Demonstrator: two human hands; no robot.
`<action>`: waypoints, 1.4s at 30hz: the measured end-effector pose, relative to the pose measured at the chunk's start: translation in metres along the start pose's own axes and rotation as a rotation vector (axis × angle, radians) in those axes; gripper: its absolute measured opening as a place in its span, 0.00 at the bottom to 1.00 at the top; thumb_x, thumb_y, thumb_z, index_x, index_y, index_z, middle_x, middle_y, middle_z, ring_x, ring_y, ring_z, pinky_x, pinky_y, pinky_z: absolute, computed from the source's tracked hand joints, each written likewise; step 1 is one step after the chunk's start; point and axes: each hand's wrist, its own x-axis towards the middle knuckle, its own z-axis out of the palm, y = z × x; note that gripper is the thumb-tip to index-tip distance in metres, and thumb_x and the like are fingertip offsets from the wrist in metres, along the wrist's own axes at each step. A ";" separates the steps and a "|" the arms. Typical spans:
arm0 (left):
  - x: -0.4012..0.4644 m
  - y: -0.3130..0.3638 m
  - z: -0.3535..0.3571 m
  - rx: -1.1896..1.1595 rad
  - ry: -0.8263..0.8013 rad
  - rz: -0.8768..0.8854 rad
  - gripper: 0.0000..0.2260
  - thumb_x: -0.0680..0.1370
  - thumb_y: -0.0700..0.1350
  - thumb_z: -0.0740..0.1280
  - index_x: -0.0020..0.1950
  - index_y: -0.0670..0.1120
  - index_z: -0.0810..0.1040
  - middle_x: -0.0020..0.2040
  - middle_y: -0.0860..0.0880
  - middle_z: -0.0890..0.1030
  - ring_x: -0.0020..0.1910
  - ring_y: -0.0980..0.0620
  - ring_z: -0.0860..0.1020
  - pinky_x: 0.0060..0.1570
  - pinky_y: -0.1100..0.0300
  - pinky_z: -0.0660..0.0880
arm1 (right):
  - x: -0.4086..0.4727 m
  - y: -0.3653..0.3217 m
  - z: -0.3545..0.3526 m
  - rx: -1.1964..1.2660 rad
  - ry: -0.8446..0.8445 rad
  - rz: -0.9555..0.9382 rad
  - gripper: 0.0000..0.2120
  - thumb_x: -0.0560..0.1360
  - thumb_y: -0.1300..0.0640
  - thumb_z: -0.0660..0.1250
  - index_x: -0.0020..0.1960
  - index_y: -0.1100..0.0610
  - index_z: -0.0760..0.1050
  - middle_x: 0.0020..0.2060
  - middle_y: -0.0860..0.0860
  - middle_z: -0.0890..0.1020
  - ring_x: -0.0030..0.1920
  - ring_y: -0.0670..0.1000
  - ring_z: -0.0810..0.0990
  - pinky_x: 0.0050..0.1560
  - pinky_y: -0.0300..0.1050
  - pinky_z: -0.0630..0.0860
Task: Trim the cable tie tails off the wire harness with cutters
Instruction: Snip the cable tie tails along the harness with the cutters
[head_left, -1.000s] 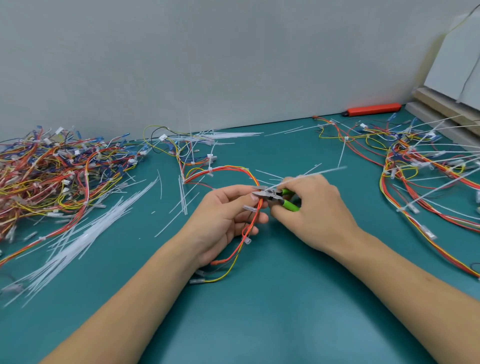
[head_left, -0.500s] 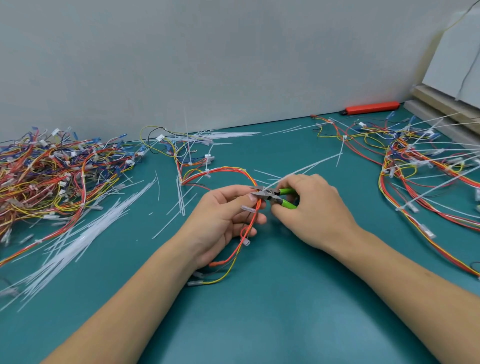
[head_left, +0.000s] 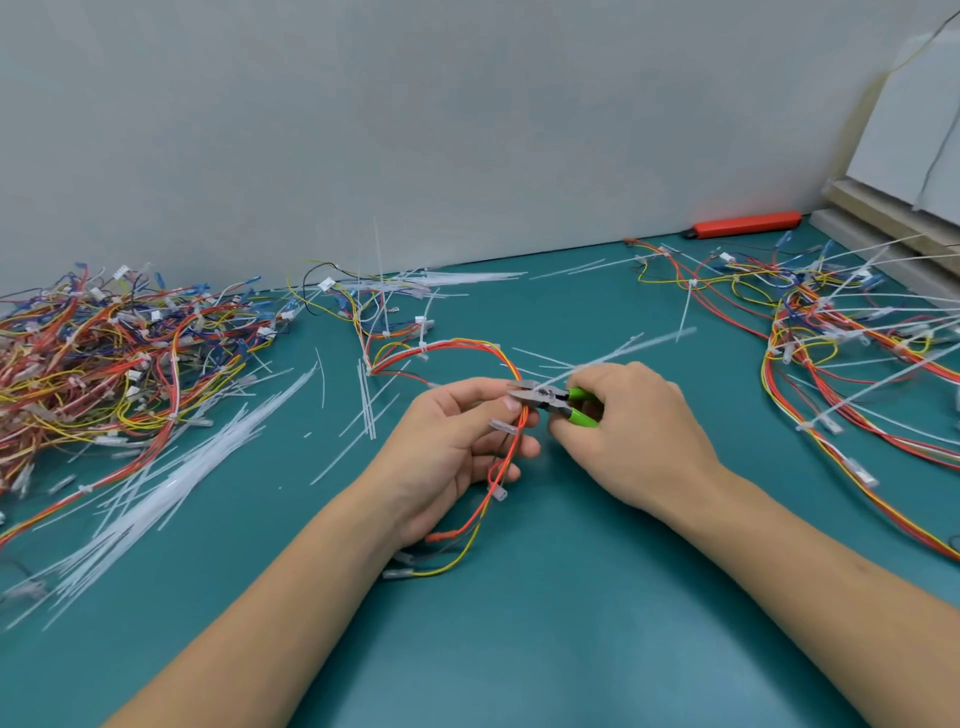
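Over the teal bench mat (head_left: 571, 597), the left hand (head_left: 452, 447) curls its fingers round a red, orange and yellow wire harness (head_left: 511, 441), lifting it off the surface so the tie sits exposed. Just beside it, the right hand (head_left: 628, 431) grips small green-handled steel cutters (head_left: 550, 401), the jaws set against the bundle, apparently to nip a long translucent white cable tie tail (head_left: 623, 353) close to its head.

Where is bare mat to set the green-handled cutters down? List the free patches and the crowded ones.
Free: the teal mat between the forearms, and the strip between the right hand and the right-side wire harnesses. Crowded: the left tangled wire pile and the loose white tie tails.
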 end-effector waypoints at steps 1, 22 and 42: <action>0.000 0.000 0.000 -0.002 0.002 -0.003 0.09 0.74 0.43 0.72 0.53 0.43 0.83 0.47 0.41 0.84 0.36 0.48 0.84 0.29 0.59 0.78 | 0.001 0.000 -0.001 -0.003 -0.020 -0.001 0.04 0.72 0.49 0.68 0.41 0.48 0.77 0.36 0.42 0.79 0.47 0.51 0.73 0.49 0.51 0.70; 0.002 -0.003 -0.001 0.050 -0.011 0.003 0.04 0.78 0.42 0.71 0.50 0.46 0.85 0.47 0.41 0.84 0.36 0.48 0.83 0.30 0.60 0.77 | 0.000 0.003 -0.001 -0.053 -0.023 0.006 0.14 0.72 0.51 0.67 0.34 0.55 0.65 0.27 0.52 0.71 0.35 0.60 0.73 0.32 0.48 0.67; 0.002 -0.004 -0.001 0.047 0.024 -0.009 0.06 0.77 0.41 0.72 0.53 0.42 0.82 0.47 0.40 0.84 0.35 0.47 0.83 0.29 0.59 0.78 | 0.002 0.008 0.001 0.014 0.001 -0.010 0.07 0.71 0.50 0.70 0.38 0.48 0.72 0.31 0.44 0.76 0.42 0.50 0.73 0.47 0.50 0.68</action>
